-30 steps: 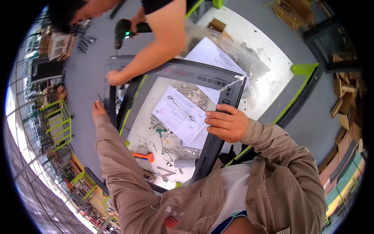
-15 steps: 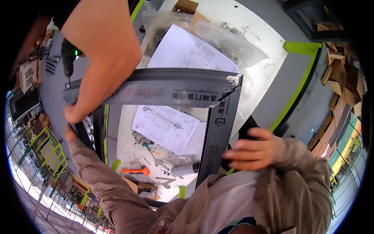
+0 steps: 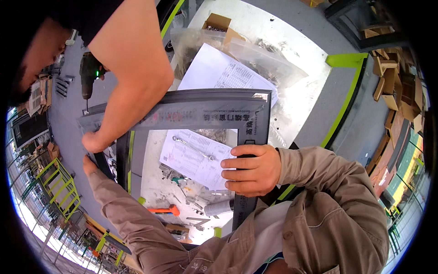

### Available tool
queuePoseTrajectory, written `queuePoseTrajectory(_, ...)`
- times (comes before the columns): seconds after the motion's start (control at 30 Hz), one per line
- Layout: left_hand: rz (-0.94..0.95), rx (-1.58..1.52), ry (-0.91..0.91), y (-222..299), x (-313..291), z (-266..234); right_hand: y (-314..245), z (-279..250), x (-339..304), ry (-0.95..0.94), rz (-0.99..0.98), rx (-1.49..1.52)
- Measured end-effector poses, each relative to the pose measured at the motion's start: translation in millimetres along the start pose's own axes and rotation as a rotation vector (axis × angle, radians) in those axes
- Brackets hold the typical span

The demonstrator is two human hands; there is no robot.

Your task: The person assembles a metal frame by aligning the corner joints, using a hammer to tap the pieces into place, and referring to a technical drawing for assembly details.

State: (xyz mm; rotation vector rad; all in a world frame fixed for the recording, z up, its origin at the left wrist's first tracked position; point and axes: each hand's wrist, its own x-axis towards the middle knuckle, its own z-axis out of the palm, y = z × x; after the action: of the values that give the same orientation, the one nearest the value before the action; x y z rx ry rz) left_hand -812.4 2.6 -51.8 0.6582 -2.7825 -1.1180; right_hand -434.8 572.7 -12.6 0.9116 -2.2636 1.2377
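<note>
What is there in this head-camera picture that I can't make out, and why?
In the head view:
Left hand: fingertips hidden, apparently behind the dark frame or the co-worker's hand.
Hand on the drill: mostly hidden behind the co-worker's arm.
Frame's near side: mostly covered by the brown jacket and sleeve.
Paper sheet: fine print too small.
Cardboard box: contents too small to identify.

Hands (image 3: 253,170) at frame (image 3: 182,108) (dark grey)
</note>
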Motion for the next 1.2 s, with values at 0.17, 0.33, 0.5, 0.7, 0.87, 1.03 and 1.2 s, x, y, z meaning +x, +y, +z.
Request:
queuePoseTrajectory(0.17,0.025,-0.191,0.041,4.1,-16.9,-6.6,0.6,-33.9,-1.0,0.072,0.131,-0.022)
queuePoseTrajectory(0.33,0.342,-0.132,0.529,89.8,-200.1,20.0,48.9,-109.2,20.3,0.191,0.748,0.093)
queuePoseTrajectory(0.5,0.156,-0.157,-0.57,151.7,-476.2,85.4,162.0,-119.1,66.6,-0.292,1.135,0.589)
queuePoseTrajectory(0.7,0.2,0.251,-0.661,216.4,-558.5,123.9,205.5,-65.9,78.8,-0.63,1.019,0.767)
queuePoseTrajectory(0.87,0.224,0.378,-0.603,216.1,-558.3,129.2,266.4,-54.6,63.3,-0.298,0.941,0.809)
queuePoseTrajectory(1.03,0.133,0.388,-0.627,221.6,-557.5,127.6,162.7,-15.5,59.8,-0.492,1.002,1.028)
queuePoseTrajectory(1.2,0.273,0.404,-0.544,213.9,-559.3,131.7,140.3,-40.4,81.3,-0.557,1.222,1.052)
